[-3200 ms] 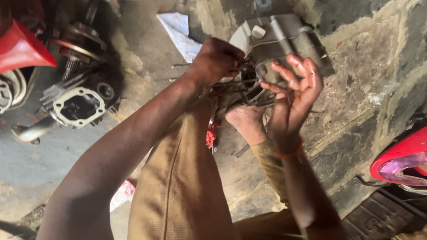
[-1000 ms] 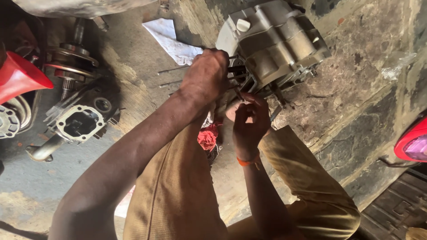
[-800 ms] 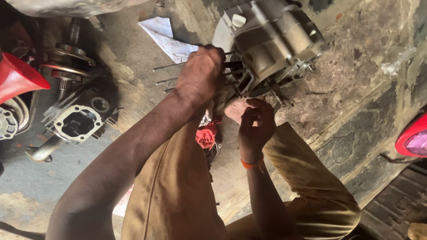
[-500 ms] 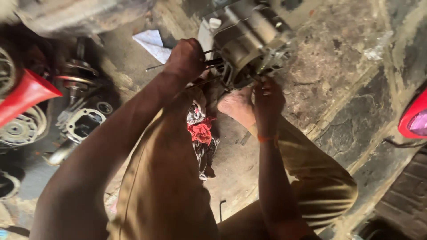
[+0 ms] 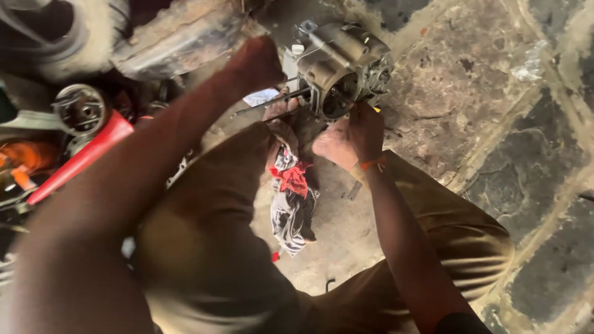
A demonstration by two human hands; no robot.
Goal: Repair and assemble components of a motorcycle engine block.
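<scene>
A grey metal motorcycle engine sits on the ground between my feet, its round opening facing me. Two long thin studs stick out of it to the left. My left hand is curled in a fist against the engine's left side; whatever is inside the fist is hidden. My right hand, with an orange band at the wrist, grips the engine's lower edge. A bare foot rests just below the engine, beside that hand. A black, white and red rag lies between my knees.
Loose engine parts lie to the left: a round metal piece and a red plastic panel. A tyre fills the top left corner. The ground is rough stone paving. My tan trousers cover the lower frame.
The view has swung, so the engine now sits top centre. My right hand rose from beside my foot to the engine's lower edge. My left hand stayed at the engine's left side.
</scene>
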